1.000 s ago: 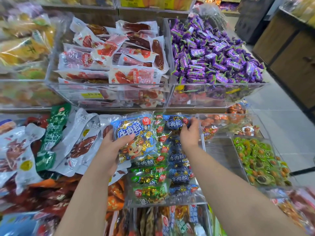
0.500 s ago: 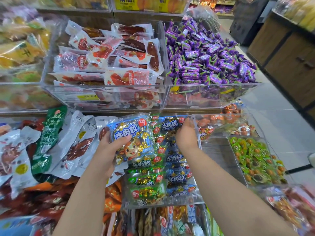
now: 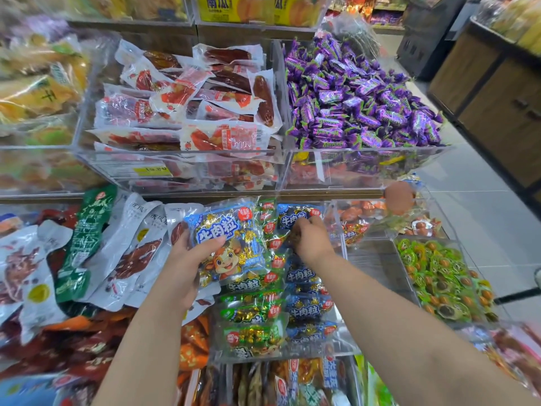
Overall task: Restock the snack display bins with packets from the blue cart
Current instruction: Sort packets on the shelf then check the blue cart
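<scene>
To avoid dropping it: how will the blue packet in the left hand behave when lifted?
The blue packet likely flops, since its film wrinkles around loose wrapped pieces. The glossy film looks slippery; the left hand gripping its side probably helps.

Beef-snack bin (image 3: 341, 342): sausage-packet bin (image 3: 181, 171) behind, wrapped-candy bin (image 3: 366, 168) behind-right, pouch pile (image 3: 131, 253) left, wrapped-nut bin (image 3: 377, 265) right.

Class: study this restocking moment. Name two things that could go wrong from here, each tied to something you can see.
1. The bin already looks heaped, so the blue packet gripped in the left hand may slide off the pile.
2. Green packets lie directly beside the blue row, so it could land among them while the right hand is busy at the back.
</scene>
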